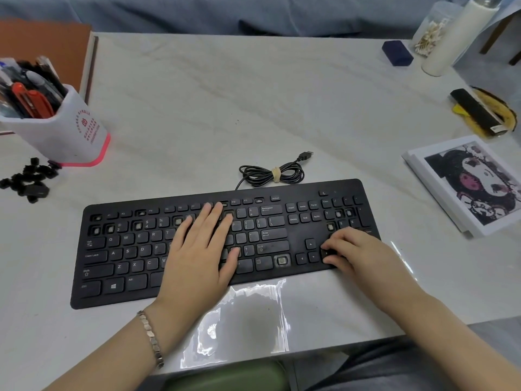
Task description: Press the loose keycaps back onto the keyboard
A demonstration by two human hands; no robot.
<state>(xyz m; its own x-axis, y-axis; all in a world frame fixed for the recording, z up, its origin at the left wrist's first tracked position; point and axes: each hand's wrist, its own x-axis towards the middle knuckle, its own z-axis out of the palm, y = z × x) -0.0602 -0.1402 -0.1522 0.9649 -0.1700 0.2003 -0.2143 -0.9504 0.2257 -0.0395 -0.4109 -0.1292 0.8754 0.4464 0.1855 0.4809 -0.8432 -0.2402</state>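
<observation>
Flat and straight-fingered, the left hand (197,249) seems to steady the keyboard (118,296) at its middle while the right hand (359,249) pinches a keycap (327,253) at the near-right arrow keys to seat it; the loose keycaps (28,182) lie heaped far left.

The black keyboard (294,238) carries white legends: Tab, Caps Lock, Shift, Ctrl and Alt along its left side, a Windows logo beside Ctrl, and the letters Q W E R, A S D F and Z X C V. Further right are Backspace, Enter, Insert, Home, Delete, End and PrtScr. The right-arrow keycap (327,253) shows its arrow. The white pen holder (70,136) bears a red emblem with red lettering (too small to read).
</observation>
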